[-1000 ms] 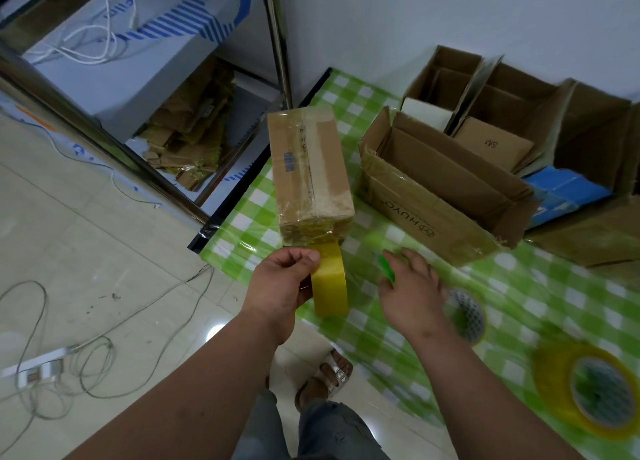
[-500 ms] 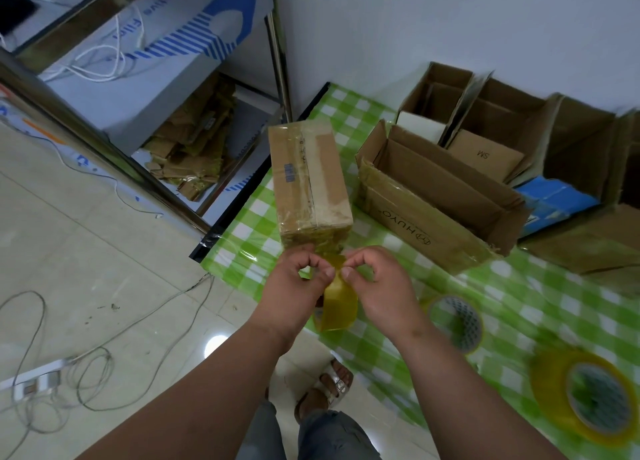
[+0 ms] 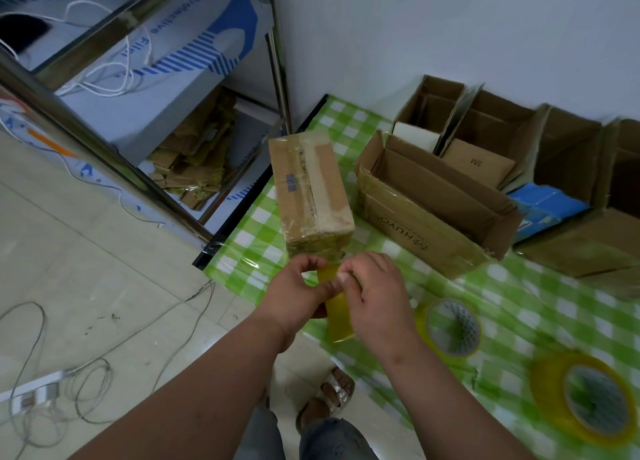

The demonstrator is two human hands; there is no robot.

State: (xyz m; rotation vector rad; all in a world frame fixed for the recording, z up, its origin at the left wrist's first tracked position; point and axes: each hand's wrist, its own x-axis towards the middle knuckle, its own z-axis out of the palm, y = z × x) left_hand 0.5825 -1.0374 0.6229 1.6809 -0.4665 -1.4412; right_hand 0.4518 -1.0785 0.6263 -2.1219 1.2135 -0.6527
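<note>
Yellowish clear packing tape roll sits edge-on between your two hands, just in front of the near end of the sealed brown cardboard box and hanging at the front edge of the green-and-white checked desk. Your left hand has its fingers curled, thumb and forefinger pinching the top of the roll. Your right hand is curled too, its thumb pressed onto the strip where it leaves the roll. A short stretch of tape seems to run from the roll up to the box's near face, though your knuckles hide where it lands. Judging by that, the box is already wrapped and you are at the break-off step. The next move calls for keeping the strip taut with one hand and tearing or snapping it across close to the box. After that, smooth the loose tail flat against the near face so it does not curl back on itself. Watch that the freed end does not fall back onto the roll. To the right of the box stands an open brown carton, and two more tape rolls lie flat to the right of it, nearer you.
</note>
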